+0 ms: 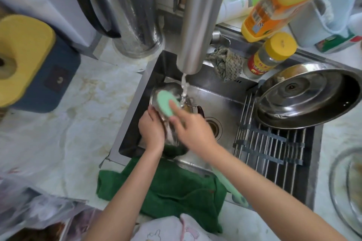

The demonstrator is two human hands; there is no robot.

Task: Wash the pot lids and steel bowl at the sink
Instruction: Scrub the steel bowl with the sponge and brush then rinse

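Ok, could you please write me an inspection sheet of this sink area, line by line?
Surface: steel sink, wet, with the tap running; pale counter, stained.
Job's things: steel piece, bowl or lid unclear, tilted under the stream; large lid lying on the rack.
Clutter: green towel over the sink's front edge; rag, jar and yellow bottle behind the sink; kettle at the back left.
Hands: left hand grips the steel piece; right hand holds the green brush, forefinger pressing on its head.
Cables: nothing seen.
Surroundings: blue and yellow box on the counter, left.
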